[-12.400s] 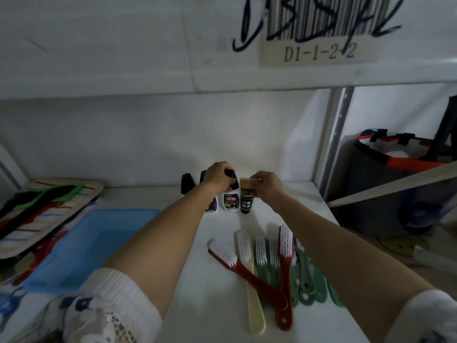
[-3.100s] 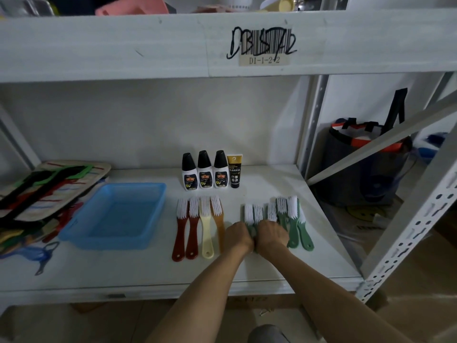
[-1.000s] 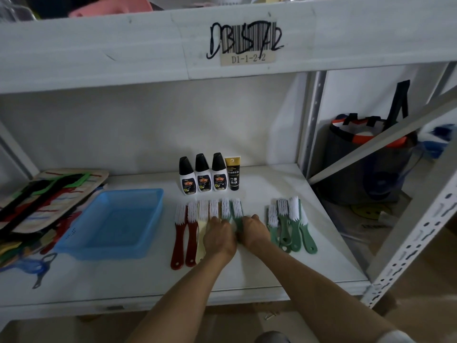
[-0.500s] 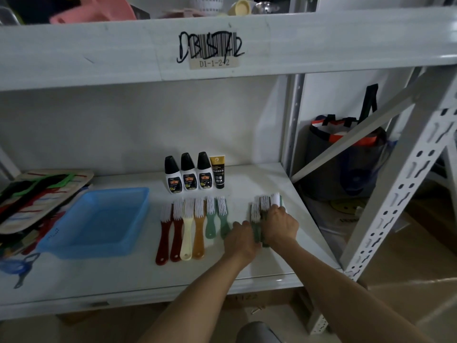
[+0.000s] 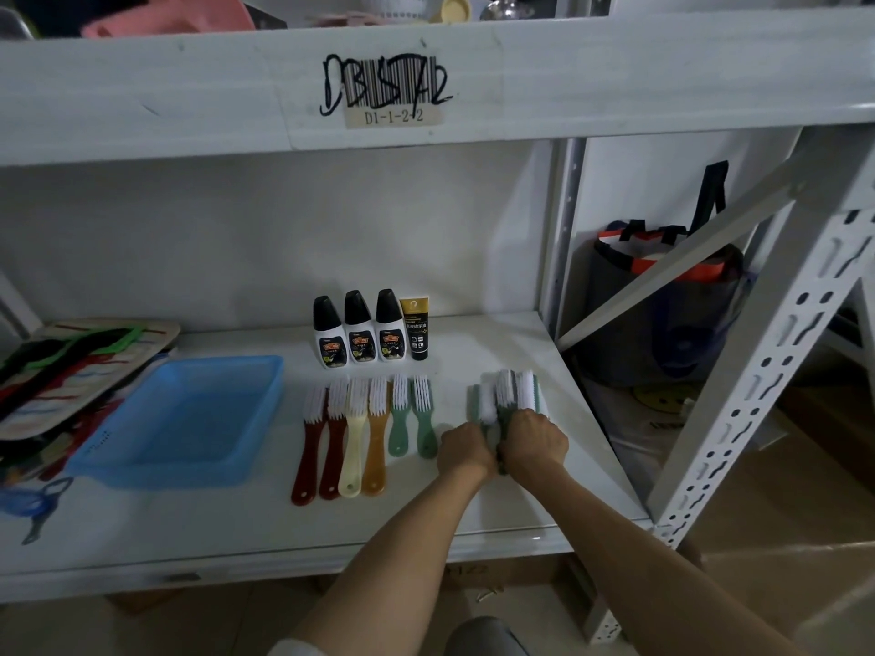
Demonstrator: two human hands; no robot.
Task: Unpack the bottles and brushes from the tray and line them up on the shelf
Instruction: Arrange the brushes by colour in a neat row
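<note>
view count: 1, head-worn, wide-angle
position: stood in front of the shelf [image 5: 473, 523], above its board
facing: looked forward and down; upper shelf edge with barcode label [image 5: 393, 99] ran across the top
range: close, both forearms reached in from the bottom
shared area: none, only 1 view

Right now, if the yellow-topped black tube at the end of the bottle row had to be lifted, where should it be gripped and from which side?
Take the tube by its upper yellow part, coming from above or its right. It stands upright against the rightmost bottle on its left, so that side is blocked, while the shelf to its right is open.
</note>
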